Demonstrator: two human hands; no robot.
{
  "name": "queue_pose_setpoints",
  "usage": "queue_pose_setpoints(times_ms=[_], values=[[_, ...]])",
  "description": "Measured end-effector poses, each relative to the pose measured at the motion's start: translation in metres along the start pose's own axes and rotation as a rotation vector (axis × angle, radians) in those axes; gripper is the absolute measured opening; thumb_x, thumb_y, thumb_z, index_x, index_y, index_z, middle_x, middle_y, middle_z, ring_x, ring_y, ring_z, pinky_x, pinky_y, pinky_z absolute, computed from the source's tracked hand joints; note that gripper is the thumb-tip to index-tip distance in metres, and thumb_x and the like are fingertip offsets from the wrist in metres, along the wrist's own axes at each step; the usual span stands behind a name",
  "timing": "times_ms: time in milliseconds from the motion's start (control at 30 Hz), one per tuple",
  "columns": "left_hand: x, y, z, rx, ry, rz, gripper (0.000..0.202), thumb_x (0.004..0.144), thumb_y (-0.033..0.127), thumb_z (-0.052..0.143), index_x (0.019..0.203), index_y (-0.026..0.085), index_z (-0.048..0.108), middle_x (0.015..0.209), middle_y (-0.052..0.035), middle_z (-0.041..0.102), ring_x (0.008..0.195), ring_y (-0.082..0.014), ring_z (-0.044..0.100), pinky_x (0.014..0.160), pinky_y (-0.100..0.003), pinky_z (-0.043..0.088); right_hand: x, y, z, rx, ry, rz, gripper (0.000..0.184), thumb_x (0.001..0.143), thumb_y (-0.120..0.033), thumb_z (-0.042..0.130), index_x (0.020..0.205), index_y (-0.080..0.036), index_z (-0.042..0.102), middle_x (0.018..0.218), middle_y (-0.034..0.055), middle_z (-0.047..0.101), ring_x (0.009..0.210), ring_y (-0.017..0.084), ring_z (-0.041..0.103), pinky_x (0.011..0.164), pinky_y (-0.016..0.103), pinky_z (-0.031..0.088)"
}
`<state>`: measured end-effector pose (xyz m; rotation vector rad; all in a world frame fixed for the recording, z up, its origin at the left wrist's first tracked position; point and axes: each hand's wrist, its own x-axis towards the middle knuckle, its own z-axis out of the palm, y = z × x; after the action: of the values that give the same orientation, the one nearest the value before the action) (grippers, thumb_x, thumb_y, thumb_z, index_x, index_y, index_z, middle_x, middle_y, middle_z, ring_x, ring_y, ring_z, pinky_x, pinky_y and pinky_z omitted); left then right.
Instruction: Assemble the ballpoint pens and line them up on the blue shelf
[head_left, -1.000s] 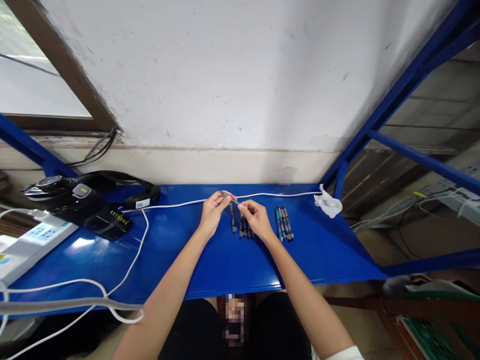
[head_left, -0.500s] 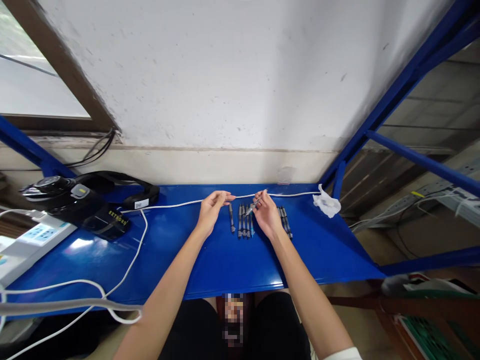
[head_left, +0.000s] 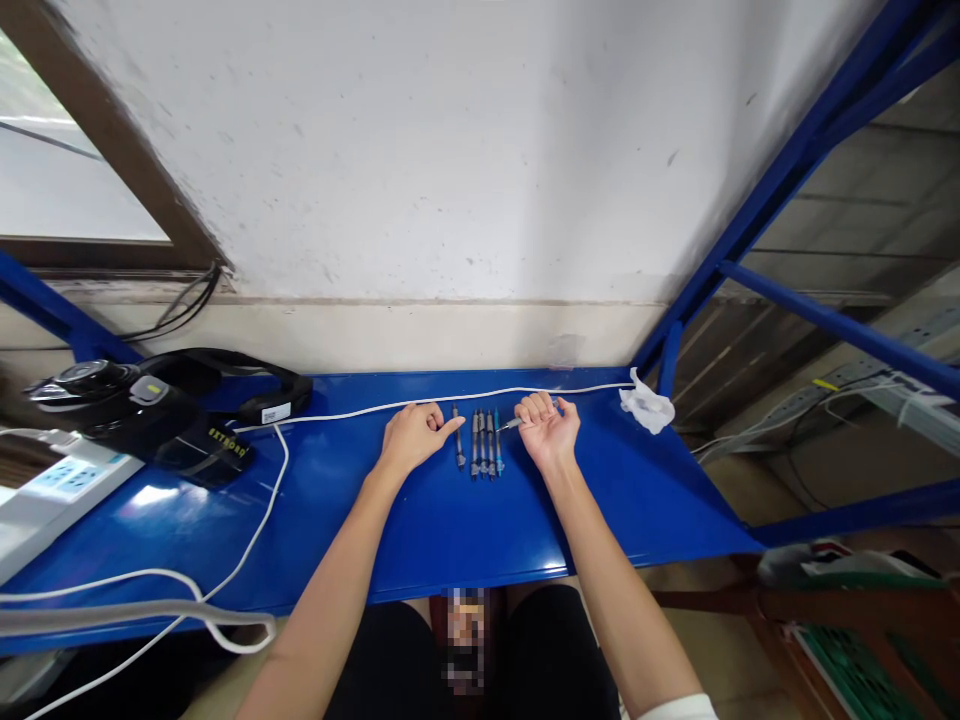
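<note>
Nearby, a white cable [head_left: 517,390] runs behind the pens [head_left: 482,442] toward crumpled tissue [head_left: 648,405].

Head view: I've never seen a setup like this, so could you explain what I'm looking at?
There's no robot: these are a person's bare hands, seen from a camera worn on the head. The right hand, palm up, holds a slim pen. The left hand has curled fingers; its thumb is at a separate dark pen, though contact is unclear. Between the hands lies a row of pens, including a blue one. The blue table also carries a white cable and crumpled tissue.
</note>
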<state>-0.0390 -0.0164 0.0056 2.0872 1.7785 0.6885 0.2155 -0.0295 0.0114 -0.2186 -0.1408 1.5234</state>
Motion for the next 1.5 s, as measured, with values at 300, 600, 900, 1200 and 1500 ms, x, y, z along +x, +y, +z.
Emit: queue_pose_setpoints(times_ms=[300,600,900,1200,1500], values=[[-0.002,0.001,0.009,-0.005,0.009,0.055,0.034,0.095,0.052,0.076,0.076,0.027,0.065,0.079,-0.003,0.073,0.087,-0.0266,0.067,0.072,-0.035,0.04,-0.003,0.001,0.004,-0.022,-0.043,-0.063,0.043,0.094,-0.033,0.055,0.076,-0.027,0.017,0.064,-0.007,0.022,0.056,0.015,0.024,0.055,0.029,0.042],[0.002,-0.002,0.013,-0.472,0.078,-0.012,0.032,0.085,0.044,0.082,0.064,0.026,0.064,0.063,-0.0021,0.064,0.069,-0.0239,0.056,0.067,-0.033,0.031,-0.003,0.002,0.013,-0.324,-0.006,-0.047,0.032,0.096,-0.04,0.068,0.074,-0.028,0.047,0.074,-0.0019,0.051,0.075,0.02,0.057,0.094,0.047,0.061],[0.006,0.008,0.009,-1.019,0.002,-0.041,0.048,0.098,0.066,0.069,0.078,0.022,0.065,0.071,-0.0014,0.068,0.062,-0.0156,0.057,0.063,-0.028,0.042,-0.057,-0.064,-0.024,-0.966,0.058,-0.359,0.05,0.102,-0.076,0.063,0.107,-0.027,0.073,0.066,-0.0044,0.054,0.06,0.017,0.054,0.064,0.033,0.052],[0.007,0.018,0.006,-1.402,-0.008,-0.124,0.045,0.087,0.061,0.082,0.087,0.019,0.067,0.071,-0.0001,0.066,0.059,-0.0129,0.058,0.055,-0.025,0.039,-0.089,-0.102,-0.079,-2.334,-0.122,-0.577,0.059,0.113,-0.059,0.046,0.154,-0.021,0.066,0.158,0.0196,0.066,0.151,0.039,0.058,0.124,0.062,0.047],[0.015,0.02,0.019,-1.575,-0.066,-0.153,0.046,0.08,0.058,0.087,0.093,0.018,0.069,0.076,-0.0001,0.068,0.063,-0.0131,0.063,0.058,-0.025,0.046,-0.092,-0.099,-0.069,-2.348,-0.22,-0.518,0.066,0.111,-0.06,0.053,0.163,-0.02,0.059,0.163,0.0181,0.062,0.156,0.037,0.055,0.129,0.06,0.045]])
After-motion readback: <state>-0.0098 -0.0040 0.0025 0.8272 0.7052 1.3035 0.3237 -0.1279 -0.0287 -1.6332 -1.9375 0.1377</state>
